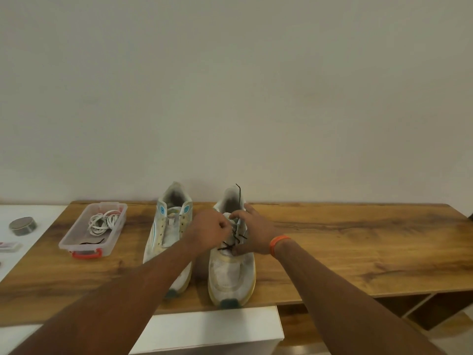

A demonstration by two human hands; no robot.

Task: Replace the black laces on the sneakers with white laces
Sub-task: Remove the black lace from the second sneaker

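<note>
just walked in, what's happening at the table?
A person is unlacing the right-hand white sneaker on the wooden table. The left hand pinches the black lace, part of which is already out of the eyelets, while the right hand steadies the shoe. The other white sneaker has no lace. White laces wait in a clear plastic tray.

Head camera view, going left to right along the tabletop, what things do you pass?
Round tin → clear plastic box holding white laces → laceless sneaker → sneaker with black lace, both hands on it → bare wooden table.
</note>
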